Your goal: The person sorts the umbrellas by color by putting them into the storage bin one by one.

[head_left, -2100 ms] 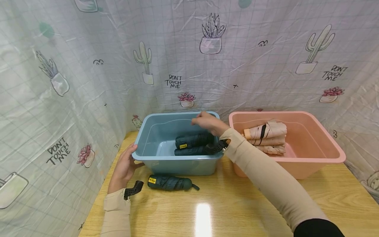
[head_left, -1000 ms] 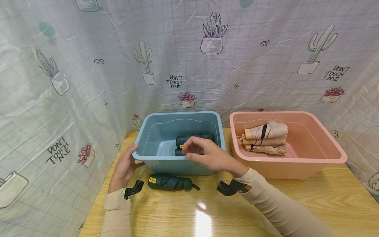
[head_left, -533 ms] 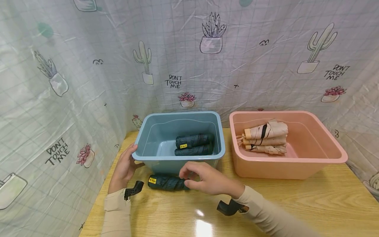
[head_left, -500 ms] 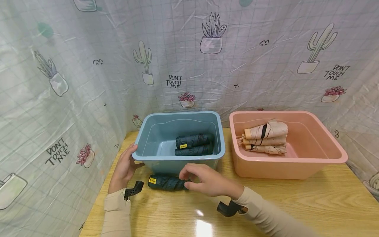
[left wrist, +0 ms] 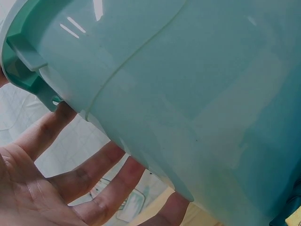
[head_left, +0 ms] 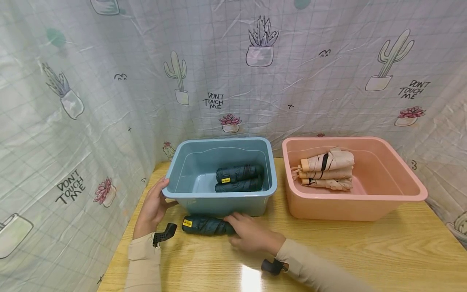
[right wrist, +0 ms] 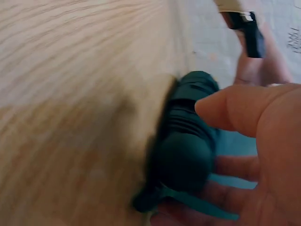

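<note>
A folded dark green umbrella [head_left: 205, 225] with a yellow label lies on the table before the blue bin [head_left: 221, 194]. My right hand [head_left: 251, 233] is at its right end. In the right wrist view, my thumb [right wrist: 225, 108] is on one side of the umbrella [right wrist: 184, 157] and the other fingers are on the other; whether they press it cannot be told. My left hand [head_left: 155, 202] holds the bin's front left corner, fingertips at the rim; the left wrist view shows its fingers [left wrist: 106, 188] against the wall. Two more dark umbrellas [head_left: 238, 173] lie in the bin.
To the right stands a pink bin [head_left: 350, 209] with several folded pale umbrellas [head_left: 330, 162] at its left end. Both bins stand on a wooden table [head_left: 204, 263]. A patterned curtain [head_left: 219, 61] hangs behind and to the left.
My right hand has come out of the blue bin, moved over its front rim and down to the umbrella on the table. My left hand stays at the bin's corner.
</note>
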Available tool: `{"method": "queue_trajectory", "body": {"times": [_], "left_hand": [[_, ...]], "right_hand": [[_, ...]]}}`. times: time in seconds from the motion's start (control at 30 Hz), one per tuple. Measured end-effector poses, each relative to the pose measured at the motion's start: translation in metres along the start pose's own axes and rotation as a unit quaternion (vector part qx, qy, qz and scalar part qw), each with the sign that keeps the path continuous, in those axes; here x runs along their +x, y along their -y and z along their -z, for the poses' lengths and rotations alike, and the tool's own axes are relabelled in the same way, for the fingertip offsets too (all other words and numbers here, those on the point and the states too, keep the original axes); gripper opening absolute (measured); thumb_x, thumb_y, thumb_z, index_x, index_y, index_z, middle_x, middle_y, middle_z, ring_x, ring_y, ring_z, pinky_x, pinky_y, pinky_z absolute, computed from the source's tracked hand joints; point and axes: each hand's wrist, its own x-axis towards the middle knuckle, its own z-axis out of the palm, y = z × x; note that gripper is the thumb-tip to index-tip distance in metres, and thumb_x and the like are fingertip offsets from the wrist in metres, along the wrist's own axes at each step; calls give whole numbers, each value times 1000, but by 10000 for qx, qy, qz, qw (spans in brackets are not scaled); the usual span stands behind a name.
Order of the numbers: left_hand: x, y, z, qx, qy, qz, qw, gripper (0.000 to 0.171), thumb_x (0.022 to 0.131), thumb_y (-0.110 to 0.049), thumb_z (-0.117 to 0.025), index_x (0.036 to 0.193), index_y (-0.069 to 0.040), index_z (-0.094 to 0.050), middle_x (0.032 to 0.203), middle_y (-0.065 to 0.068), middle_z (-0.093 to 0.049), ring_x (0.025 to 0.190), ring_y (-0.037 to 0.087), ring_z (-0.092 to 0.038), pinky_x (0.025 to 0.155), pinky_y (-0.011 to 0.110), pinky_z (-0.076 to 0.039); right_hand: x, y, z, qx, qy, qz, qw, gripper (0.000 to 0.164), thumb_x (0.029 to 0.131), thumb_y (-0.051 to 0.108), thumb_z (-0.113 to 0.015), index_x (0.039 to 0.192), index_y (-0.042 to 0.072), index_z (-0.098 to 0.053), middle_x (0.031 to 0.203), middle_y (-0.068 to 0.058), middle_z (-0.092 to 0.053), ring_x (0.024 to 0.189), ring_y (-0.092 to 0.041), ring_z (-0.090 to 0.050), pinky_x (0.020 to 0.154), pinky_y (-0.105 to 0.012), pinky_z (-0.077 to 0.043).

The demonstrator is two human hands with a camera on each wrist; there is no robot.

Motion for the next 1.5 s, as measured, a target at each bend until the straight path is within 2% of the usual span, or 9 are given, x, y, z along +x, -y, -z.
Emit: {"method": "queue_trajectory", "body": {"times": [0.2,0.4,0.5,0.67,0.8,0.97,1.07,1.3,1.5], "left_hand": [[-1,0,0,-4,12,-27,10000,59,108,-41,-47,157,-11,-38,142,3,-56,132,20,-50,109,79,-28],[-1,0,1,-43,-1,-64,10000,58,108,-40,-47,157,-10,-38,140,3,-57,135,26,-47,108,79,-28],[-1,0,0,-38,-14,-45,10000,58,108,-40,-47,157,-10,-38,144,6,-54,138,28,-44,109,80,-27],[-1,0,0,-71,-38,-11,10000,58,108,-40,-47,157,-11,-38,146,9,-51,140,31,-41,109,80,-26],[0,0,0,-74,-21,9,10000,59,108,-40,-48,158,-11,-37,148,10,-49,141,30,-39,110,80,-25],[-1,0,0,-77,-14,13,10000,59,108,-40,-47,158,-11,-37,151,12,-45,141,31,-38,110,80,-25],[-1,0,-1,-59,1,10,10000,59,108,-41,-46,158,-12,-37,153,14,-43,141,32,-38,110,80,-26],[0,-1,-1,-42,5,32,10000,58,108,-41,-46,158,-12,-37,152,12,-45,139,29,-40,110,80,-26],[-1,-1,-1,-77,2,27,10000,59,108,-42,-47,158,-13,-37,151,11,-45,141,32,-37,110,80,-24]], "right_hand": [[7,1,-15,-342,-169,-151,9992,52,95,30,-66,142,12,-54,135,-6,-61,124,-25,-57,106,-42,-49],[12,3,-26,-882,-413,-133,9952,45,94,32,-70,134,12,-60,125,-4,-64,115,-22,-59,97,-37,-53],[12,4,-27,-850,-460,-122,9952,44,92,31,-73,130,12,-62,121,-4,-64,112,-22,-59,96,-37,-54],[13,3,-27,-604,-298,-160,9976,49,89,34,-76,130,11,-62,122,-4,-64,112,-20,-59,97,-36,-53],[14,1,-27,-399,-255,-107,9988,48,85,36,-78,125,13,-65,115,-1,-65,105,-16,-58,90,-31,-52],[14,1,-26,366,-218,-121,9990,45,82,34,-77,121,13,-68,107,5,-63,91,-8,-55,79,-23,-48],[14,1,-24,1044,-236,-273,9939,44,81,31,-77,120,13,-69,105,7,-65,88,-6,-55,78,-21,-47],[10,3,-18,2228,-649,-858,9689,40,78,31,-83,111,11,-72,96,6,-69,80,-3,-57,72,-20,-48],[9,5,-14,2992,-891,-1051,9442,41,78,33,-87,109,11,-73,85,7,-67,70,-4,-56,64,-21,-48]]}}
